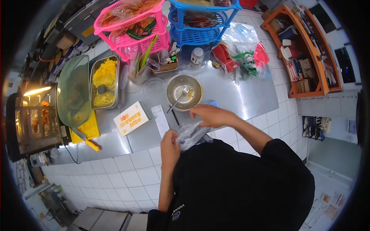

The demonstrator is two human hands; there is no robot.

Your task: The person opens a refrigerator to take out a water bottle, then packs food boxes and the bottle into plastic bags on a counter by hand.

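Observation:
A crumpled clear plastic bag (189,134) is stretched between my two hands, close to my body at the table's front edge. My left hand (170,143) pinches its left side with curled fingers. On the other side my right hand (210,116) has its lower fingers bent onto the bag, while one finger points left near the bowl. Just beyond stands a metal bowl (173,94) with a fork (180,98) leaning in it and some residue on its wall. A white paper slip (160,120) and a dark thin stick (175,117) lie left of the bowl.
A box with orange lettering (132,118), a metal tray of yellow food (105,81) and a knife (86,139) on a yellow board (90,125) are on the left. Behind stand pink baskets (131,23), blue baskets (196,36), a can (197,56) and plastic packages (246,57).

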